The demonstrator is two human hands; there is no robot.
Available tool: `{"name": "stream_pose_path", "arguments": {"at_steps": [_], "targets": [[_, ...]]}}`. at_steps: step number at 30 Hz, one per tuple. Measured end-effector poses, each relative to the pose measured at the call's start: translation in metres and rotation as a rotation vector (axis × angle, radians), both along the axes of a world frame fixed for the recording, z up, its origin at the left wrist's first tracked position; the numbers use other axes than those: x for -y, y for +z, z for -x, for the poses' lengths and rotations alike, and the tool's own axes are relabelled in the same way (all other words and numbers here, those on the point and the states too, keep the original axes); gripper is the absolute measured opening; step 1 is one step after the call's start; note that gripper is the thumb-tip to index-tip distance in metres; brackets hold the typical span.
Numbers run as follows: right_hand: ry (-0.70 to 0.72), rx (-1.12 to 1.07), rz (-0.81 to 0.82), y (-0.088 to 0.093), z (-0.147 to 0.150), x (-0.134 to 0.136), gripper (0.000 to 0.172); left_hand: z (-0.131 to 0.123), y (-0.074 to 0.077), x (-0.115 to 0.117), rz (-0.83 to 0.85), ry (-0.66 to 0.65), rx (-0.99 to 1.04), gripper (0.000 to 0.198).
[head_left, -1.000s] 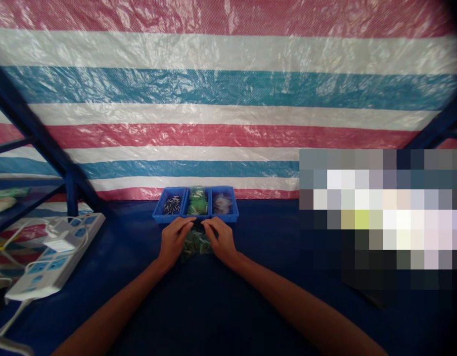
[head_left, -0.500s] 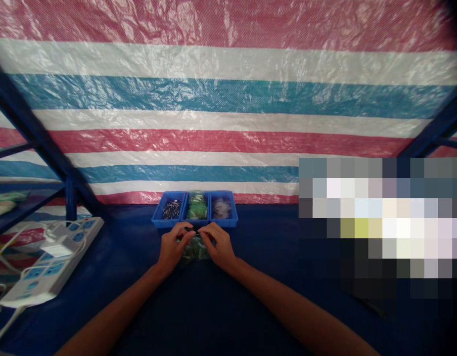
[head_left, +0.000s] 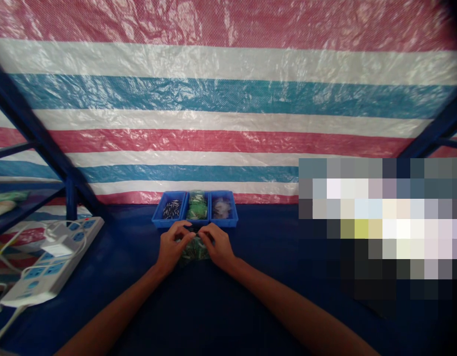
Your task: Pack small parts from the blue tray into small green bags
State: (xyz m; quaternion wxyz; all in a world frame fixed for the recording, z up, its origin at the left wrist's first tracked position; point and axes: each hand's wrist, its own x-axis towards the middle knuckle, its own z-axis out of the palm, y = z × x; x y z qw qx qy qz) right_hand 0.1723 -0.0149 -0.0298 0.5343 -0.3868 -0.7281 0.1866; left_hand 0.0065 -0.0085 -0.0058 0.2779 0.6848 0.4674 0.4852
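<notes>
nearest me, my left hand (head_left: 172, 247) and right hand (head_left: 219, 245) curl inward, fingers drawn narrow, pinching the top of a green plastic packet (head_left: 194, 252) from both sides. that grip keeps the packet gathered on the dark blue table (head_left: 199, 309), just in front of the tray. off to the left sits a white power strip (head_left: 52, 262). ahead, within my reach, is a blue three-compartment tray (head_left: 193, 224): small dark-and-silver pieces (head_left: 172, 207) in the left bay, green packets (head_left: 197, 205) in the middle, clear bags (head_left: 221, 206) on the right. a striped tarp (head_left: 228, 99) hangs behind.
</notes>
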Motion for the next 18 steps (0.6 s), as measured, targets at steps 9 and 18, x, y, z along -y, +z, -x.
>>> {"name": "stream_pose_path", "arguments": {"at_steps": [9, 18], "targets": [[-0.050, -0.030, 0.030, -0.0008, -0.0002, -0.0030, 0.023, -0.0039, -0.0013, -0.0044, 0.120, -0.027, 0.161, 0.024], [-0.057, -0.061, 0.044, 0.0001, -0.0008, -0.0013, 0.025, -0.0010, 0.0047, -0.0082, 0.056, -0.033, 0.173, 0.022]]}}
